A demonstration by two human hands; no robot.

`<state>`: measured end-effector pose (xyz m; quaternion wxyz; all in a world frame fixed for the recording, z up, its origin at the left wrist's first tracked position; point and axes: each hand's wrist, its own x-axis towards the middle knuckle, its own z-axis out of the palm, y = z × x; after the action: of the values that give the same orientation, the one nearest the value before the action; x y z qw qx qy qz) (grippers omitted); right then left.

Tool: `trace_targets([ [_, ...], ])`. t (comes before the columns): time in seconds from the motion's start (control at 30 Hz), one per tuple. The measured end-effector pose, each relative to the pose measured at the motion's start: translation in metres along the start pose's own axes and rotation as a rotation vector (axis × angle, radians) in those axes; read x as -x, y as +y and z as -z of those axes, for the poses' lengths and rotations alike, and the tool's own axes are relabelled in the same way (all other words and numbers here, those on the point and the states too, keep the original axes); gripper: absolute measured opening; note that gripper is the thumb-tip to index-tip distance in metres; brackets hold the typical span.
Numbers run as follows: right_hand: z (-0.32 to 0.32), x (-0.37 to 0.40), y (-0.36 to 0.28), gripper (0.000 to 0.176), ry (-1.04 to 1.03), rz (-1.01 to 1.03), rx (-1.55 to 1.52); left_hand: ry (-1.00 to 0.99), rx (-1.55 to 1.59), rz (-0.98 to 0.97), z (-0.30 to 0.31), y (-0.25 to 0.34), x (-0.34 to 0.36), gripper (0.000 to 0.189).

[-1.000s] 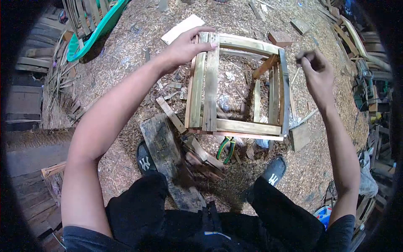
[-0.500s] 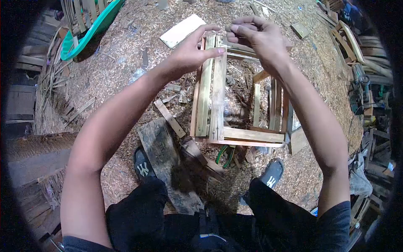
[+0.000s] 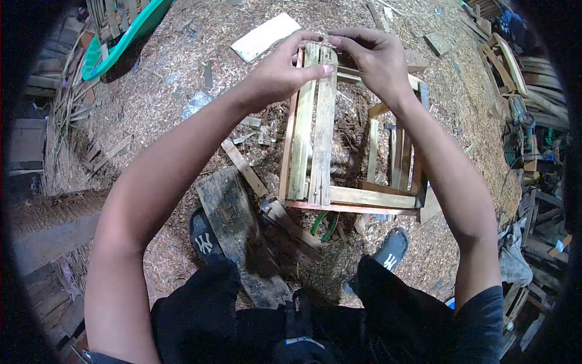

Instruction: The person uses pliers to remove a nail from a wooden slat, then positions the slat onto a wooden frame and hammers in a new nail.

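Observation:
A small wooden frame (image 3: pixel 373 198) with slats stands upright in front of me, above the chip-covered ground. My left hand (image 3: pixel 291 68) is at the far end of two pale slats (image 3: pixel 324 130). Its thumb presses on the right slat, and the index finger reaches over the far end. Close by, my right hand (image 3: pixel 379 60) is closed in a pinch, thumb and index finger together at the far tip of the right slat. Whatever lies between those fingertips is too small to make out.
A worn plank (image 3: pixel 233 224) lies between my feet, with a short wood strip (image 3: pixel 244 167) beside it. Green-handled pliers or a similar tool (image 3: pixel 327 225) rest below the frame. A white board (image 3: pixel 265 37) and a green basin (image 3: pixel 118 48) lie beyond; wood piles stand at both sides.
My right hand has lowered and its fingers have drawn in to the slat's far end. The left hand and the frame have shifted slightly right.

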<state>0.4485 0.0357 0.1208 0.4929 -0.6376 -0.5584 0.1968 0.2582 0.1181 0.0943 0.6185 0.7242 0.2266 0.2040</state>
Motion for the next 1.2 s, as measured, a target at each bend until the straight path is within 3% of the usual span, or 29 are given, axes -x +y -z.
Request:
trace_targets([
  [0.1,0.0,0.0,0.01,0.015,0.058,0.078,0.025,-0.014,0.014,-0.027,0.001,-0.002,-0.001,0.059],
  [0.17,0.002,0.002,0.009,0.015,0.021,0.055,0.001,0.039,-0.15,-0.08,0.002,-0.002,-0.001,0.059],
  [0.3,0.0,0.004,0.011,0.017,-0.005,0.043,0.03,0.025,-0.063,-0.01,0.002,-0.004,-0.001,0.059],
  [0.37,-0.001,0.002,0.013,0.018,-0.007,0.042,0.018,0.015,-0.031,-0.052,0.002,-0.005,-0.002,0.074],
  [0.5,-0.004,0.002,0.011,0.018,0.006,0.04,0.018,0.02,-0.065,-0.075,0.003,-0.006,-0.002,0.075],
  [0.57,-0.002,0.004,0.006,0.015,-0.024,0.026,0.038,0.009,-0.074,-0.058,0.003,-0.007,-0.002,0.057],
  [1.03,-0.004,0.007,0.002,0.012,-0.026,0.054,0.128,-0.003,-0.028,-0.028,0.003,-0.008,-0.002,0.064],
  [1.2,-0.005,0.009,0.0,0.013,-0.029,0.018,0.031,0.015,-0.105,-0.019,0.003,-0.001,0.001,0.066],
])
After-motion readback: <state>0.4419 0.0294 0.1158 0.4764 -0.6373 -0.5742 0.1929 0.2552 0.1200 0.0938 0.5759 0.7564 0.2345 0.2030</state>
